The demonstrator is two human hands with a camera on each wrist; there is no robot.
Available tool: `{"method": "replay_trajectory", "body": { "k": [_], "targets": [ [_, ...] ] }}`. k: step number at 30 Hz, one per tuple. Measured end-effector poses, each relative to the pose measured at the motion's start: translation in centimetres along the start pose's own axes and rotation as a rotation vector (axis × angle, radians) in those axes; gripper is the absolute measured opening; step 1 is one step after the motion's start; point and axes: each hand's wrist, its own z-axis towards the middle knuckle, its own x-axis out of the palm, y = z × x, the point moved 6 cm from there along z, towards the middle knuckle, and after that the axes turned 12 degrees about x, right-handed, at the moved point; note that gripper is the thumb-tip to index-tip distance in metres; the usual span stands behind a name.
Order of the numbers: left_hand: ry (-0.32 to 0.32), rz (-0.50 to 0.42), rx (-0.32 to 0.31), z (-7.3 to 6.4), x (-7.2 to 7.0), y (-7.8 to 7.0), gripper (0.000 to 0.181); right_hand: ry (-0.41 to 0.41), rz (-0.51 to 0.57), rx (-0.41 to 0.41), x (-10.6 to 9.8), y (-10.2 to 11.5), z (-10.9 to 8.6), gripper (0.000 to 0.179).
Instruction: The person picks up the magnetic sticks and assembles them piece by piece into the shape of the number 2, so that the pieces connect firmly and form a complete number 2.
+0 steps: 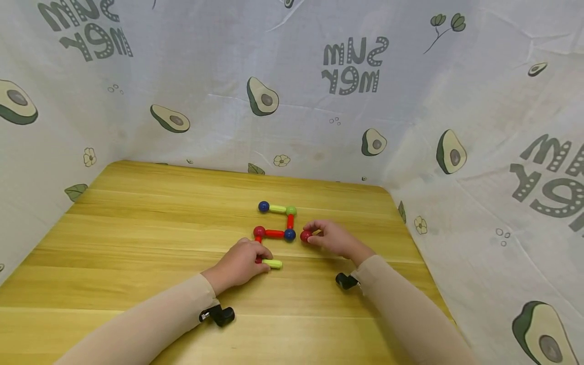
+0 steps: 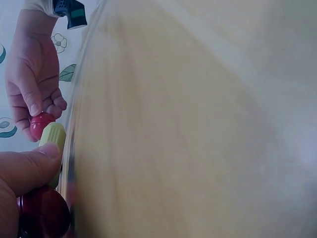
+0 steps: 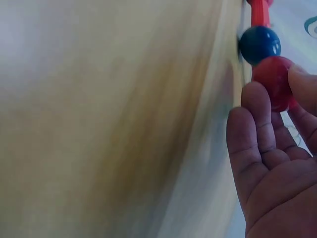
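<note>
A winding chain of magnetic rods and balls lies on the wooden table. From its far end run a blue ball (image 1: pixel 263 207), a yellow rod, a green ball (image 1: pixel 291 210), a red rod, a second blue ball (image 1: pixel 289 234), another red rod (image 1: pixel 275 233) and a red ball (image 1: pixel 259 231). My left hand (image 1: pixel 242 261) covers part of the near end and pinches a yellow-green rod (image 2: pixel 53 134), beside a dark red ball (image 2: pixel 44 212). Between thumb and fingers, my right hand (image 1: pixel 335 238) holds a loose red ball (image 3: pixel 274 83), just right of the second blue ball.
The wooden table (image 1: pixel 137 228) is bordered at the back and sides by a white cloth (image 1: pixel 205 76) printed with avocados. A small black camera (image 1: pixel 223 315) is on the left wrist, another black camera (image 1: pixel 345 281) on the right.
</note>
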Motion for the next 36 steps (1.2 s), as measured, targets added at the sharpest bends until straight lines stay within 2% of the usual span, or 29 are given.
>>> {"method": "replay_trajectory", "body": {
  "k": [7,16,23,36],
  "targets": [
    [-0.01,0.011,-0.02,0.4,0.0,0.3,0.019,0.021,-0.006,-0.023,1.0,0.2,-0.9,0.024],
    [-0.02,0.034,-0.018,1.0,-0.1,0.7,0.018,0.059,0.052,-0.032,2.0,0.3,-1.1,0.026],
    [-0.02,0.036,-0.029,1.3,-0.6,0.7,0.018,0.076,0.06,-0.077,2.7,0.6,-1.4,0.028],
    [-0.023,0.025,-0.043,2.0,-0.7,1.2,0.017,0.084,0.055,-0.055,3.1,0.9,-1.5,0.027]
  ]
}}
